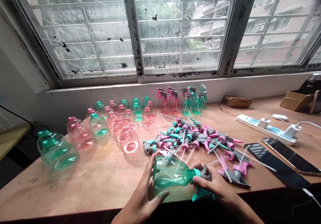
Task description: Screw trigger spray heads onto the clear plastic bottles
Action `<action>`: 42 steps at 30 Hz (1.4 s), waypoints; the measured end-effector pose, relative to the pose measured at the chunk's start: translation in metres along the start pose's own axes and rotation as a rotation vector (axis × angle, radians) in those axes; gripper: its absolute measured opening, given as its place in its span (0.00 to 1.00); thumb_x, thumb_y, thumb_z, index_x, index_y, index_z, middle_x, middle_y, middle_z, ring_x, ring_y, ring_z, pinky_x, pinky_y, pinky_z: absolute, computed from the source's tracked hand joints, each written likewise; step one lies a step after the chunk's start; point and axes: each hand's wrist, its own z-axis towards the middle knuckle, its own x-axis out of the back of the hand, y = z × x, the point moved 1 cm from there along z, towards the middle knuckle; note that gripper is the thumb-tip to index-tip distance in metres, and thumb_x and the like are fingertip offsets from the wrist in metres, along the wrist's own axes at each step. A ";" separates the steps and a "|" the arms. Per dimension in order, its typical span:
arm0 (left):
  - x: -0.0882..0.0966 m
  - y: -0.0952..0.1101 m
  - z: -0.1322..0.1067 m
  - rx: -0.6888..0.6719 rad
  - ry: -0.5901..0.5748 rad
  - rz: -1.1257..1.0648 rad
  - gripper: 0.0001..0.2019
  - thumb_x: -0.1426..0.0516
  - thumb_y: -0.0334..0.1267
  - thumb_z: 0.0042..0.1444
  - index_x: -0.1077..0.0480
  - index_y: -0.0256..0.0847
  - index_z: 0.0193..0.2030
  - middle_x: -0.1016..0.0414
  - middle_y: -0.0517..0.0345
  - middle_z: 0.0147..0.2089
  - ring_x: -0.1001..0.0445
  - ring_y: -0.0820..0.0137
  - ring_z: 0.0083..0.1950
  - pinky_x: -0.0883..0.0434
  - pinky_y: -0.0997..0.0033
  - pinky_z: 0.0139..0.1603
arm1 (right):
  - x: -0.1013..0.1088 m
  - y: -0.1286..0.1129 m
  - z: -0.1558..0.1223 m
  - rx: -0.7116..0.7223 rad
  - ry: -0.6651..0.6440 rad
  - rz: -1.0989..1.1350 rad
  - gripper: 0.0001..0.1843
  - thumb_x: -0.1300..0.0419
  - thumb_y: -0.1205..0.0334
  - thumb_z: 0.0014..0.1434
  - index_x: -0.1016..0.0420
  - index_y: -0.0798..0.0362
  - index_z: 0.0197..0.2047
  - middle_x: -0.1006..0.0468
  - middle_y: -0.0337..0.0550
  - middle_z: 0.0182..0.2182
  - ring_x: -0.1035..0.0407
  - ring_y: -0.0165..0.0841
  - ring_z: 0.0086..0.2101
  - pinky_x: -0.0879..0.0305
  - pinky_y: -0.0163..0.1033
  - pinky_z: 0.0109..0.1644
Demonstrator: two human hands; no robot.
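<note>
Brown wooden tabletop bears clear pink and green plastic bottles, left. Left hand, spread loosely, flanks the base of the translucent green bottle, front centre; right hand grasps its grey-and-turquoise spray head. Apparent step: fitting; next turn likely needs a steadied base.

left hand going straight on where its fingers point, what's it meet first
The left hand would probably meet the grey-and-teal spray head at the left end of the pile, though depth is unclear.
</note>
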 end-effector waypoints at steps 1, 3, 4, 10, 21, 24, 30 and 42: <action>0.000 0.002 0.000 0.009 -0.007 -0.003 0.43 0.38 0.50 0.72 0.61 0.66 0.83 0.65 0.60 0.87 0.64 0.48 0.86 0.49 0.43 0.82 | 0.000 0.000 0.000 -0.002 -0.007 0.008 0.25 0.21 0.45 0.54 0.22 0.53 0.44 0.17 0.38 0.30 0.26 0.34 0.30 0.32 0.36 0.35; 0.001 0.006 0.000 0.018 -0.005 -0.005 0.41 0.38 0.49 0.72 0.57 0.63 0.83 0.64 0.59 0.87 0.62 0.47 0.85 0.48 0.43 0.82 | 0.000 0.001 0.000 -0.012 -0.020 0.027 0.25 0.21 0.46 0.54 0.22 0.52 0.45 0.16 0.39 0.30 0.24 0.35 0.30 0.30 0.36 0.35; 0.001 0.007 0.000 0.017 0.000 -0.003 0.40 0.38 0.49 0.72 0.55 0.62 0.83 0.64 0.58 0.87 0.62 0.46 0.85 0.48 0.43 0.81 | 0.001 0.001 0.000 -0.015 -0.022 0.034 0.25 0.21 0.46 0.55 0.22 0.52 0.45 0.16 0.39 0.30 0.24 0.35 0.30 0.30 0.36 0.35; 0.002 0.000 0.002 -0.018 0.034 -0.014 0.33 0.44 0.55 0.74 0.50 0.62 0.81 0.58 0.58 0.86 0.63 0.47 0.85 0.42 0.46 0.79 | 0.002 0.003 0.001 -0.009 -0.020 0.044 0.25 0.21 0.46 0.55 0.22 0.52 0.45 0.17 0.38 0.30 0.23 0.36 0.31 0.28 0.37 0.35; 0.003 -0.005 0.000 0.036 0.008 -0.098 0.51 0.29 0.46 0.62 0.55 0.63 0.82 0.56 0.54 0.85 0.47 0.42 0.82 0.33 0.50 0.76 | 0.000 -0.001 0.000 -0.027 -0.029 0.049 0.25 0.21 0.45 0.54 0.23 0.51 0.45 0.15 0.39 0.30 0.22 0.36 0.30 0.27 0.37 0.36; 0.004 -0.004 0.002 0.004 0.006 -0.027 0.49 0.29 0.47 0.62 0.53 0.65 0.82 0.57 0.55 0.85 0.45 0.42 0.81 0.36 0.48 0.77 | 0.000 0.000 0.000 -0.035 -0.013 0.062 0.26 0.21 0.45 0.54 0.23 0.51 0.45 0.15 0.39 0.29 0.23 0.36 0.29 0.28 0.37 0.35; 0.000 -0.003 0.002 -0.017 0.002 0.021 0.41 0.38 0.50 0.71 0.56 0.60 0.83 0.58 0.52 0.86 0.50 0.41 0.83 0.36 0.48 0.77 | 0.000 0.000 0.000 -0.015 0.003 0.049 0.25 0.22 0.44 0.55 0.24 0.50 0.46 0.18 0.37 0.28 0.24 0.36 0.29 0.29 0.38 0.34; 0.000 0.008 0.006 -0.011 0.003 0.029 0.44 0.34 0.48 0.68 0.54 0.58 0.83 0.55 0.52 0.85 0.58 0.41 0.84 0.40 0.43 0.79 | -0.002 -0.002 0.000 -0.025 0.012 0.014 0.26 0.21 0.44 0.53 0.23 0.51 0.44 0.17 0.37 0.28 0.24 0.37 0.29 0.29 0.39 0.35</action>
